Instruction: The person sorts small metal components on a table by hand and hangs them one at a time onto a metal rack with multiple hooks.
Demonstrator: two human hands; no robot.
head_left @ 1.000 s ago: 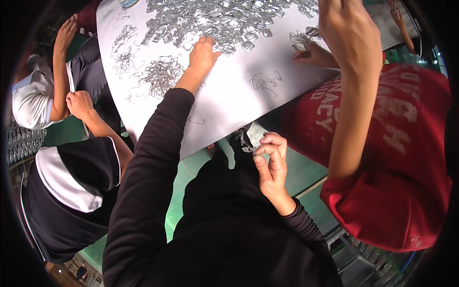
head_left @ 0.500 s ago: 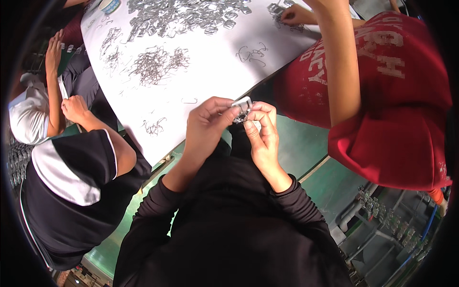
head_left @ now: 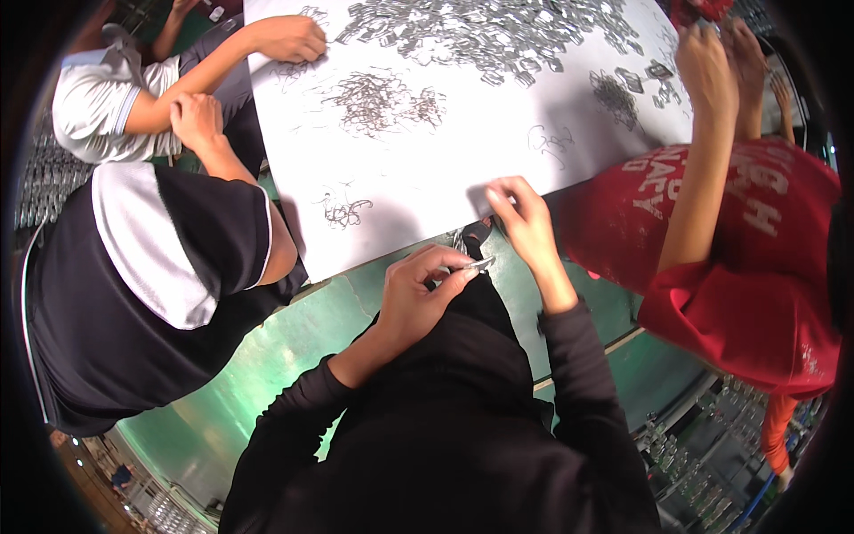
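Observation:
Between the thumb and fingers of my left hand (head_left: pixel 420 294) is a small flat metal buckle (head_left: pixel 482 264), seen nearly edge-on in front of my body. To its right and farther forward, my right hand (head_left: pixel 527 222) is over the near edge of the white table (head_left: pixel 409 182). Its thumb stands apart from the fingers, the fingertips are slightly blurred, and I see nothing in them. Nearest on the tabletop are a small cluster of bent wire pieces (head_left: pixel 345 212) at left and a few loose bent wires (head_left: pixel 551 141) at right.
A large heap of metal buckles (head_left: pixel 498 36) covers the table's far side, with a wire pile (head_left: pixel 369 102) before it. A person in black and white (head_left: pixel 151 267) sits at left, another in red (head_left: pixel 738 294) at right. Beyond the left one, a co-worker's hand (head_left: pixel 289 38) rests on the table.
My right hand has let go of the metal buckle and moved forward and right to the table edge. My left hand keeps the buckle, now lower. The whole view has shifted.

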